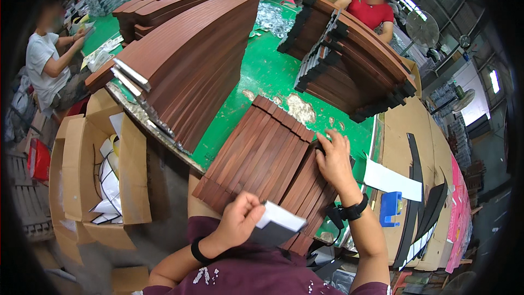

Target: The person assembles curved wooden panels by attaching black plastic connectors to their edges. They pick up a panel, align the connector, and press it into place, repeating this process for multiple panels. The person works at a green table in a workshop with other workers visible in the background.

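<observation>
My left hand (234,225) is closed in a pinch on the corner of a small black-and-white sheet (280,217), held over the near side of a row of slats. These reddish-brown wood-look slats (259,155) lie packed side by side in front of me, with a dark gap running between two groups. My right hand (335,165) rests at the far end of the right group. Its fingers are bent and apart, touching a slat end beside a small dark patch. Whatever lies under those fingertips is partly hidden.
Tall stacks of brown slats (196,49) and black-ended slats (355,60) stand on the green tabletop (256,84). An open carton (134,186) holds scraps at left. A blue tape dispenser (389,210) and black strips (415,169) lie right. Two people sit beyond.
</observation>
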Motion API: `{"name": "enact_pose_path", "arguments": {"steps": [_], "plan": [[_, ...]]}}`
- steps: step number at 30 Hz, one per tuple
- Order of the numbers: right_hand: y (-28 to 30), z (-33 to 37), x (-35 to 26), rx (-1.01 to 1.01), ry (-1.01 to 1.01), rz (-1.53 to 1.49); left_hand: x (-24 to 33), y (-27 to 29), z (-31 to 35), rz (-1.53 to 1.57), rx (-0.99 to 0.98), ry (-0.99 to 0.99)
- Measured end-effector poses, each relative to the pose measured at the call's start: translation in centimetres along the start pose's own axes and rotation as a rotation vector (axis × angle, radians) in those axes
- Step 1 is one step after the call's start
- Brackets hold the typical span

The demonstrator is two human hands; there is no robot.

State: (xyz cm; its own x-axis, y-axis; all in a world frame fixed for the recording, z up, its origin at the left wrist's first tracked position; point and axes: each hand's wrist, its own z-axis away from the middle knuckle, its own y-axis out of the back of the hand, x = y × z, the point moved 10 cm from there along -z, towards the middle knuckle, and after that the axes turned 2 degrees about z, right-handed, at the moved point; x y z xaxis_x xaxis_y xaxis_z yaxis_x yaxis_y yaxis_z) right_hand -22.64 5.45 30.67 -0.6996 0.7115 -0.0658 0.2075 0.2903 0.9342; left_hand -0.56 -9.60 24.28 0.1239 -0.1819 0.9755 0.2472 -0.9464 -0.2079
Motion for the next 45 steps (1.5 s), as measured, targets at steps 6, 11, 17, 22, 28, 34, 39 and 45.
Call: {"name": "enact_pose_path", "arguments": {"steps": [6, 11, 17, 22, 28, 34, 39, 45], "plan": [[9.2, 2.3, -8.6, 0.027, 0.232, -0.390, -0.5, 2.2, -0.9, 0.259, 0.150, 0.091], [10.7, 5.9, -17.0, -0.101, 0.488, -0.397, -0.9, 1.6, -1.1, 0.357, 0.143, 0.155], [9.9, 7.0, -18.3, -0.045, 0.570, -0.325, -0.9, 1.3, -1.4, 0.385, 0.149, 0.186], [10.9, 8.8, -19.4, 0.081, 0.765, -0.312, -1.6, 2.0, -1.8, 0.287, 0.185, 0.087], [10.6, 2.3, -10.5, 0.154, 0.211, -0.534, 3.1, -3.5, -0.2, -0.581, -0.179, -0.357], [2.0, -1.6, 0.7, 0.106, -0.079, -0.314, 2.3, -4.6, -0.8, -0.704, -0.310, -0.328], [-1.2, -1.9, 1.2, -0.033, -0.083, -0.259, 2.4, -4.4, -0.9, -0.699, -0.326, -0.314], [-1.5, -1.9, 0.6, -0.052, -0.077, -0.249, 2.3, -4.3, -1.0, -0.696, -0.321, -0.320]]}}
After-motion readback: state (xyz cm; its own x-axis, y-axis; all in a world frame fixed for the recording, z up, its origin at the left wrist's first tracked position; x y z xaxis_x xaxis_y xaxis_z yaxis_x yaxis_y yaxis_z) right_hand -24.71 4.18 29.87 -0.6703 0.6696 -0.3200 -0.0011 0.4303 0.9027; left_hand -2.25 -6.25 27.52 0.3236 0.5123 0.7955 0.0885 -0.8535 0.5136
